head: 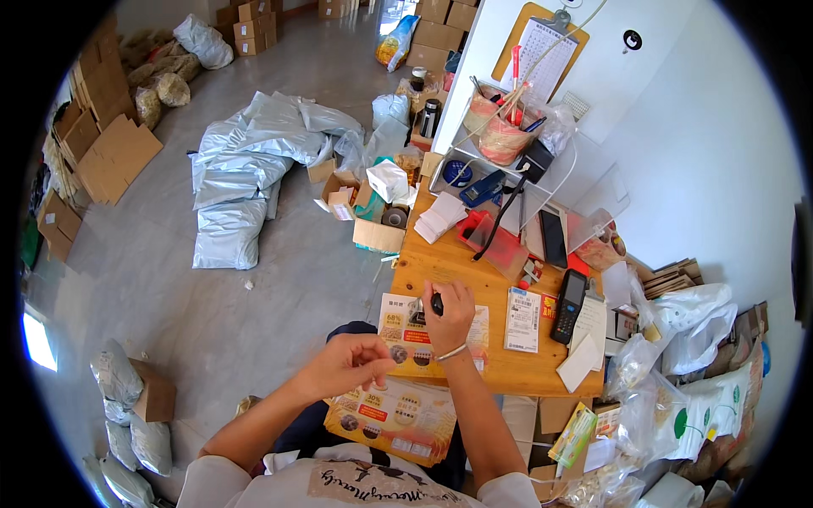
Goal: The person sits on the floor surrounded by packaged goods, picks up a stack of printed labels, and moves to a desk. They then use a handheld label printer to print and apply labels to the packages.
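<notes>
My right hand [452, 317], with a silver bangle at the wrist, grips a small black-topped hand tool [437, 304] that looks like a stamp with a metal frame. It is over a printed yellow-and-white sheet [389, 324] near the wooden table's [419, 267] front left edge; whether the tool touches the sheet cannot be told. My left hand [351, 366] hovers left of that sheet, fingers loosely curled, with nothing visible in it. Below, a stack of similar printed sheets [400, 422] rests on my lap, its upper part partly behind my left hand.
On the table's right lie a handheld scanner terminal [568, 307], a label pad [522, 320] and a smartphone [553, 238]. Behind them stands a desk rack with pen pots [505, 141]. Silver mailing bags [244, 165] and an open carton [379, 233] are at left; plastic bags [692, 324] crowd the right.
</notes>
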Demonstrator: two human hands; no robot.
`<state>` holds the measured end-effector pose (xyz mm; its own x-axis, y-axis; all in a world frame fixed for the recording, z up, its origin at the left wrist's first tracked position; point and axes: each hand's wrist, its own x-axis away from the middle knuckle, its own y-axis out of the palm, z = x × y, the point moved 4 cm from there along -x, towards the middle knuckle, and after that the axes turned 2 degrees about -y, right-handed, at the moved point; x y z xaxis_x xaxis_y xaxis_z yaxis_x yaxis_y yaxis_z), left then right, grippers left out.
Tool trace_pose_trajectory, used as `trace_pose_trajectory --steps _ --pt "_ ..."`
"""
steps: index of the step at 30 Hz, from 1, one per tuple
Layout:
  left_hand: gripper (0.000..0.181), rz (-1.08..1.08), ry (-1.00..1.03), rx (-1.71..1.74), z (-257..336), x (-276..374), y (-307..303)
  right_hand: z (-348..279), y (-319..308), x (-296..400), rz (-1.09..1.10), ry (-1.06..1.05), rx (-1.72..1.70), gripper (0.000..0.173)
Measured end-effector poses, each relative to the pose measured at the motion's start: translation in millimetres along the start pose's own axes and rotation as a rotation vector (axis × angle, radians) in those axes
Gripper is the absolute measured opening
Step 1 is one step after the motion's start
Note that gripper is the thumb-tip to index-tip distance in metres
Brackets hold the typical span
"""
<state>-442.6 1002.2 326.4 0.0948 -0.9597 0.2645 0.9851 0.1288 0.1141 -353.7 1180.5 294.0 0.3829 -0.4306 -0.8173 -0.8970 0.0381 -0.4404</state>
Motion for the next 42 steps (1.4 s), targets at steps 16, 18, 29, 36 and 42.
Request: trace_pose_trajectory --steps 16,18,29,36,42 --pt "0.034 -1.215 0.015 0.663 95.9 95.9 113.8 -77.0 -154.2 -9.0 0.036 0.022 0.122 0.010" --pt "0.036 -1.125 -0.081 0.576 102.3 92.0 104.5 -74.6 -163.5 -1.1 0.022 0.070 0.114 0.010" --pt "0.040 0.692 0.162 -0.887 -90.4 -55.1 -40.2 -65.2 -176.9 24.5 0.012 0.180 0.160 0.012" --pt "0.025 0.484 -0.141 -0.337 -140.6 -73.3 -51.1 -67.7 -176.9 25.1 -0.005 0.146 0.159 0.010" --pt "0.017 0.637 0.101 -0.701 -89.4 -49.8 -37.6 -64.6 -179.3 24.9 0.007 0.160 0.164 0.011"
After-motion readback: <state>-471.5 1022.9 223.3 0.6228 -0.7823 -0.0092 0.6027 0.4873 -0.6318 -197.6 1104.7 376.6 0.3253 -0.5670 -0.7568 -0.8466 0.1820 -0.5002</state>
